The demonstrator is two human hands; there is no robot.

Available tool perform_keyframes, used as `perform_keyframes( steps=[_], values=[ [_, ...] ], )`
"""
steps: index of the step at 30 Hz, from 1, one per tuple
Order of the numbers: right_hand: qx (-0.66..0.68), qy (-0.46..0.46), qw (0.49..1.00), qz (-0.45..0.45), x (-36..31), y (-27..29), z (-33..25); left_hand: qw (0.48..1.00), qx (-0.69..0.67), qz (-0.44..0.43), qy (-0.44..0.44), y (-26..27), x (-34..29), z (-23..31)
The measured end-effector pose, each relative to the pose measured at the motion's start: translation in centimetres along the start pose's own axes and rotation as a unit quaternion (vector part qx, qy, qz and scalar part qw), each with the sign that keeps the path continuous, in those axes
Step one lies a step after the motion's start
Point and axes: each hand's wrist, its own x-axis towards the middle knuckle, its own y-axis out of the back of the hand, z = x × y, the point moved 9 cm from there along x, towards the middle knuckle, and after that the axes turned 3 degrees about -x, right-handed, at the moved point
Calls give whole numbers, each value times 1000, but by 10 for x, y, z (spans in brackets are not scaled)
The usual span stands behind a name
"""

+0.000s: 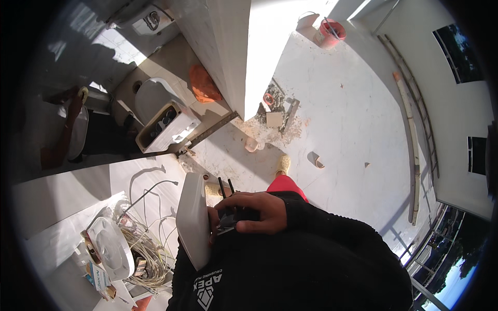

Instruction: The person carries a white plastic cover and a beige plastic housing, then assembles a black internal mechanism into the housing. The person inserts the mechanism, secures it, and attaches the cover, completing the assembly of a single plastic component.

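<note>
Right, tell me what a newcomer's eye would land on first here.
Probably the right hand, low in the middle, curled over a dark object beside a big white slab. Next, the open toilet tank with black parts inside, upper left. Then the red bucket, at the top, right of centre.

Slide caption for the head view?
Right hand holds a black two-pronged part beside a white cistern lid, an open toilet tank beyond.

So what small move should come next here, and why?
Perhaps steady the white panel with the left hand before shifting the dark two-pronged part: the panel stands steeply beside the black top, and the right hand is occupied gripping that part.
</note>
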Motion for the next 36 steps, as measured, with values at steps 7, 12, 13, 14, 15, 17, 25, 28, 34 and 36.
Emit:
perform_keyframes(
  steps=[7, 12, 13, 14, 15, 17, 25, 28, 34, 36],
  values=[
    [-41, -57, 977, 202, -168, 186, -16, 960, -12, -238, 150, -136, 184, -86],
    [-129, -57, 954, 263, -234, 278, -24, 964, -99, -205, 140, -194, 274, -122],
    [-131, -59, 955, 260, -239, 292, -20, 989, -40, -78, 117, -183, 283, -129],
    [-183, -11, 941, 284, -241, 307, -26, 994, -8, -20, 108, -178, 295, -133],
    [-146, -31, 947, 284, -245, 319, -18, 989, -15, -65, 129, -186, 317, -138],
    [-104, -90, 948, 287, -252, 347, 1, 972, -26, -159, 168, -192, 370, -142],
    [-128, -75, 920, 362, -264, 545, -10, 897, 134, -324, 267, -207, 583, -166],
    [-129, -136, 916, 354, -252, 641, -17, 899, 183, -324, 232, -229, 668, -143],
    [-136, -165, 907, 363, -235, 815, -27, 931, 19, -300, 207, -265, 805, -58],
    [-87, -154, 908, 380, -222, 862, -17, 945, 94, -247, 191, -255, 839, -31]
  ],
)
